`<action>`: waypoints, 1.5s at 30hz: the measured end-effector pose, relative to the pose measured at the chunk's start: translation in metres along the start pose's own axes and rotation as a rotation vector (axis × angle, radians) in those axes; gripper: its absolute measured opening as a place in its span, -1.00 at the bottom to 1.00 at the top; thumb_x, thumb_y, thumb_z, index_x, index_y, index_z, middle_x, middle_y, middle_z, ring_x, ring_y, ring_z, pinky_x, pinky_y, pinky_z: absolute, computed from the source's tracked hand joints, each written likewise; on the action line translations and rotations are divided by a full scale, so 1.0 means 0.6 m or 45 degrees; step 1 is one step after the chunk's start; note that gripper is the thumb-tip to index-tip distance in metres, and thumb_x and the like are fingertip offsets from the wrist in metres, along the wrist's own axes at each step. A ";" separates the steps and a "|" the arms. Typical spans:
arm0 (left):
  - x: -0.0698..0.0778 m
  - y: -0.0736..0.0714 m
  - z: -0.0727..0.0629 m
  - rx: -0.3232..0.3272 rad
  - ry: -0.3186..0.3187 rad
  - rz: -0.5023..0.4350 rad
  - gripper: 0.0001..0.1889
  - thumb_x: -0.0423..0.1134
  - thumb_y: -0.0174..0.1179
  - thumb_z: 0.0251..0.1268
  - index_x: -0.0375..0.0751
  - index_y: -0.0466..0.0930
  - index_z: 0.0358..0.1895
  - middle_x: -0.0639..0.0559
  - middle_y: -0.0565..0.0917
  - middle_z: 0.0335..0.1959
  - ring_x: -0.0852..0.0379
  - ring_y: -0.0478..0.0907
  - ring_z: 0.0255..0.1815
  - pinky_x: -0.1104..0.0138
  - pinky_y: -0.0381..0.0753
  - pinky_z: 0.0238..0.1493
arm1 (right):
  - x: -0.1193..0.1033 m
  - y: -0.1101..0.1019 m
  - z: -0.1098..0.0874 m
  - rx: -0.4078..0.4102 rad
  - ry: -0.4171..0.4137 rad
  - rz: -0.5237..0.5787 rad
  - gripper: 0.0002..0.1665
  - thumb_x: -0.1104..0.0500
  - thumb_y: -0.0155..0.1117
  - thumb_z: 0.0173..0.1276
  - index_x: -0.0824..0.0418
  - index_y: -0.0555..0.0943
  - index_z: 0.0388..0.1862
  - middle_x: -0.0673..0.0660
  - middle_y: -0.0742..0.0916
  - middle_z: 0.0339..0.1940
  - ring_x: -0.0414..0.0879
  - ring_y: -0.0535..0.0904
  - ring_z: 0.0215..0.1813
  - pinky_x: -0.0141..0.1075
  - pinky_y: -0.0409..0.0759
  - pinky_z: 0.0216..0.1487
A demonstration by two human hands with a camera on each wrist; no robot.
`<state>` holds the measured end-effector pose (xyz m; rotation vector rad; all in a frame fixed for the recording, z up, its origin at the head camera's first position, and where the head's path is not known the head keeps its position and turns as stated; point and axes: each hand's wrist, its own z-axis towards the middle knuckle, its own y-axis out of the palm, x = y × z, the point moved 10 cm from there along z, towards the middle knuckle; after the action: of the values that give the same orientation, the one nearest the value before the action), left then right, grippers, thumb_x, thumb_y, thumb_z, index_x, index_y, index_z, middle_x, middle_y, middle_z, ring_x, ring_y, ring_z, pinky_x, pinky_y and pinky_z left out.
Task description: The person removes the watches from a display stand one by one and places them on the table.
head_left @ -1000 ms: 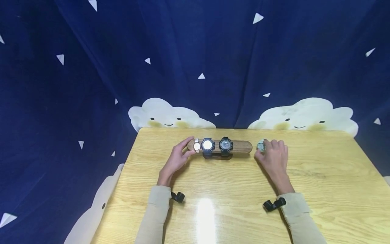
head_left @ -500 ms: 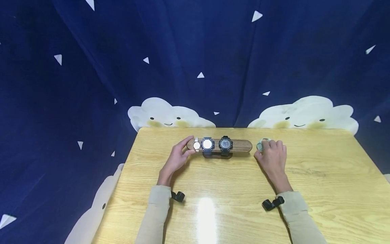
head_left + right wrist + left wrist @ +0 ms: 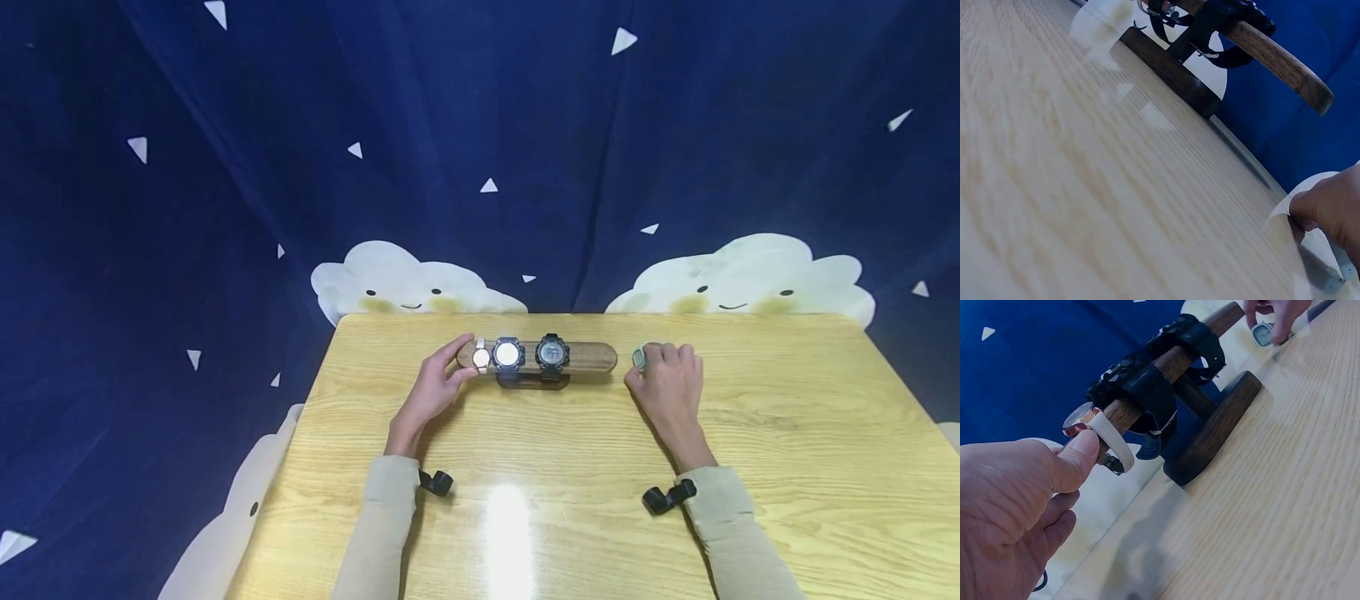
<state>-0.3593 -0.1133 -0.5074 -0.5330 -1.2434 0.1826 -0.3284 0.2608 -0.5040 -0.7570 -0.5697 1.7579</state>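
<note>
A wooden watch stand (image 3: 592,357) bears several watches in a row. My left hand (image 3: 431,387) grips its left end, index finger on the far side and thumb (image 3: 1085,447) against the near side, right at the white strap of a rose-gold watch (image 3: 1113,437). Beside that hang a black watch with a bright face (image 3: 507,354) and another black watch (image 3: 552,352). Off the stand's right end, low over the table, my right hand (image 3: 669,385) pinches a pale green watch (image 3: 639,358) between thumb and fingers. Part of its band is hidden by the hand.
The wooden table (image 3: 570,450) ends at the back against a dark blue curtain (image 3: 420,167) with white clouds and triangles. Bare bar shows on the stand's right part. The stand's dark base (image 3: 1210,434) rests near the table's far edge.
The pale green watch has tilted in my right hand, so its face shows less. My left hand stays at the stand's end. The head view has shifted slightly.
</note>
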 end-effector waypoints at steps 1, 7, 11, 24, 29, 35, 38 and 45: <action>0.000 -0.001 -0.001 0.004 0.000 0.002 -0.33 -0.36 0.34 0.37 -0.16 0.39 0.54 -0.20 0.49 0.48 -0.14 0.37 0.55 0.06 0.27 0.61 | 0.000 0.002 -0.001 -0.004 0.003 0.000 -0.65 0.24 0.42 -0.01 0.41 0.70 -0.22 0.37 0.70 -0.37 0.25 0.33 -0.42 0.03 0.29 -0.38; -0.001 -0.003 -0.002 0.006 0.008 0.008 -0.33 -0.34 0.33 0.37 -0.17 0.40 0.54 -0.20 0.49 0.49 -0.13 0.36 0.55 0.07 0.26 0.61 | 0.002 0.007 -0.002 -0.022 0.026 0.008 -0.66 0.23 0.41 -0.01 0.39 0.73 -0.23 0.37 0.73 -0.37 0.24 0.32 -0.43 0.03 0.29 -0.38; -0.002 -0.003 -0.003 -0.003 0.007 0.007 -0.33 -0.34 0.33 0.37 -0.18 0.39 0.54 -0.20 0.47 0.50 -0.14 0.35 0.56 0.07 0.26 0.61 | 0.005 0.009 -0.002 -0.057 0.052 -0.006 -0.75 0.18 0.38 0.00 0.39 0.68 -0.43 0.34 0.68 -0.45 0.24 0.31 -0.44 0.03 0.27 -0.38; -0.001 -0.002 0.000 -0.003 -0.014 0.015 -0.33 -0.34 0.33 0.37 -0.22 0.38 0.54 -0.20 0.48 0.49 -0.13 0.35 0.56 0.09 0.25 0.62 | 0.026 0.022 -0.001 -0.208 0.202 -0.010 -0.69 0.06 0.34 0.07 0.31 0.63 -0.59 0.27 0.67 -0.48 0.25 0.36 -0.42 0.06 0.34 -0.35; 0.000 0.000 0.000 -0.013 -0.022 -0.003 -0.33 -0.36 0.33 0.37 -0.21 0.38 0.54 -0.21 0.47 0.49 -0.12 0.34 0.57 0.10 0.25 0.61 | 0.030 0.023 0.002 -0.269 0.256 0.008 -0.65 -0.01 0.40 0.08 0.30 0.66 -0.49 0.30 0.70 -0.45 0.28 0.41 -0.37 0.09 0.38 -0.29; -0.001 0.002 0.000 -0.022 -0.029 -0.032 -0.32 -0.37 0.31 0.38 -0.26 0.35 0.55 -0.23 0.47 0.49 -0.14 0.34 0.56 0.08 0.26 0.60 | 0.024 0.015 0.009 -0.245 0.246 0.076 -0.59 -0.02 0.42 0.11 0.28 0.76 -0.22 0.33 0.73 -0.38 0.30 0.46 -0.32 0.12 0.41 -0.23; -0.002 0.002 0.000 -0.021 -0.023 -0.039 -0.32 -0.37 0.31 0.38 -0.25 0.35 0.55 -0.23 0.46 0.50 -0.15 0.34 0.56 0.08 0.26 0.60 | 0.021 0.005 0.013 -0.184 0.224 0.097 -0.55 0.00 0.41 0.10 0.31 0.78 -0.16 0.34 0.72 -0.39 0.34 0.52 -0.31 0.15 0.44 -0.24; -0.004 0.002 0.001 -0.015 -0.022 -0.041 -0.31 -0.37 0.33 0.37 -0.22 0.36 0.55 -0.22 0.46 0.50 -0.14 0.34 0.57 0.08 0.26 0.60 | 0.013 -0.011 0.020 -0.094 0.197 0.123 -0.55 0.02 0.40 0.14 0.34 0.77 -0.12 0.31 0.71 -0.40 0.31 0.59 -0.29 0.09 0.47 -0.31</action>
<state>-0.3608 -0.1131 -0.5100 -0.5221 -1.2696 0.1536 -0.3343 0.2703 -0.4928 -0.9768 -0.5031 1.7555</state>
